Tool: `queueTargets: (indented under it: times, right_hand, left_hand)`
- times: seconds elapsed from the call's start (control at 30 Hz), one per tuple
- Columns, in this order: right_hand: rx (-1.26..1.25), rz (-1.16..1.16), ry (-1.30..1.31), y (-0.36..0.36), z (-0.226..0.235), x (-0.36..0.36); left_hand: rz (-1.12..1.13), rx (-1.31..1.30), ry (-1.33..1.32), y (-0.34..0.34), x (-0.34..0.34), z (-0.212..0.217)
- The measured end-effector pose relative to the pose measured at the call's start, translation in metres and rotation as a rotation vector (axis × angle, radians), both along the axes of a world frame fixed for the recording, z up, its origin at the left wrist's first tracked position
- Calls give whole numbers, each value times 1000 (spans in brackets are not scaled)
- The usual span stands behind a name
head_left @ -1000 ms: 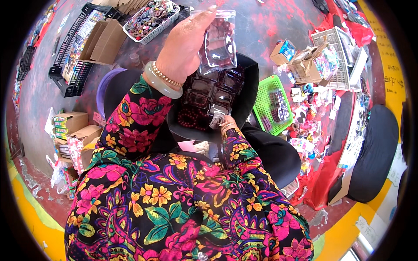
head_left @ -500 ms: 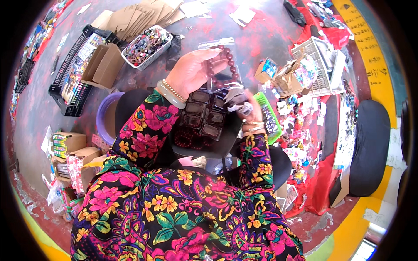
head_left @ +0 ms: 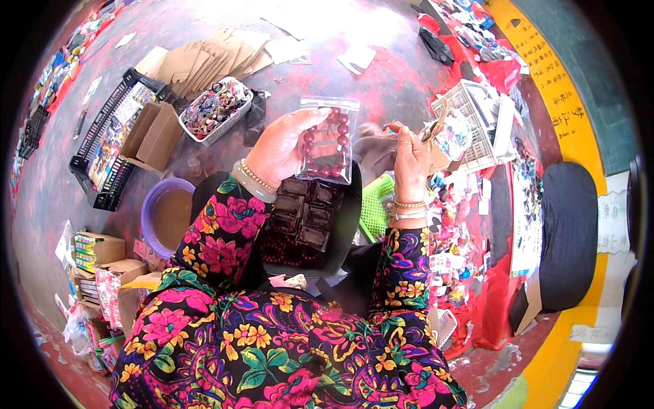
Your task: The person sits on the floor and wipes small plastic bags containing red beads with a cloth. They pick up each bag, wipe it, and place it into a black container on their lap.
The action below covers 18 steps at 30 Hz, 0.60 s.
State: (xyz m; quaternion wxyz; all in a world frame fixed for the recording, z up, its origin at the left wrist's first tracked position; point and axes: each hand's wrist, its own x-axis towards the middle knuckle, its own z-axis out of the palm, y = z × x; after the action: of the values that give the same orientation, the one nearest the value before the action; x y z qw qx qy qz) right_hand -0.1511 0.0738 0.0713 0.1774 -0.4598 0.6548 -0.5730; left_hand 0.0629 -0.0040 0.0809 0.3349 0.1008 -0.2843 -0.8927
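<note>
My left hand (head_left: 283, 143) grips a clear zip bag (head_left: 327, 153) by its side. Inside that bag lies a bracelet of dark red beads (head_left: 308, 148). To the right, my right hand (head_left: 411, 160) is raised with its fingers pinched on a greyish-brown cloth (head_left: 375, 148), which is blurred and hangs beside the bag. Below the hands, several clear packs with dark contents (head_left: 315, 215) lie in rows on a dark surface at my lap. Closer to me sits a heap of dark red bead strings (head_left: 286, 251).
A green basket (head_left: 376, 208) stands beneath my right hand. Left are a purple basin (head_left: 151, 228), an open carton (head_left: 148, 140), a black crate (head_left: 88, 180) and a white basket of trinkets (head_left: 216, 136). A white crate (head_left: 470, 129) and scattered small goods (head_left: 456, 238) are at right.
My right hand has risen away from the packs with the cloth, which now spreads beside the bag. The beaded bag in my left hand has turned flatter toward view. The whole view has shifted slightly.
</note>
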Motion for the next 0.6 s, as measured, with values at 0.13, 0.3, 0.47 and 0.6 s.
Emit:
queueTargets:
  times: [0.13,0.3,0.47,0.6]
  right_hand:
    - [-52,-5,-330,-2,-20,-11]
    - [-98,54,-507,-7,-17,1]
    - [-67,103,-380,-2,-7,8]
    - [18,152,-300,1,-2,9]
  left_hand:
    - [-71,-31,-97,9,-10,-4]
    - [-197,-62,-218,22,-30,-16]
    - [-239,-150,-246,21,-38,-26]
    - [-261,-107,-271,15,-32,-25]
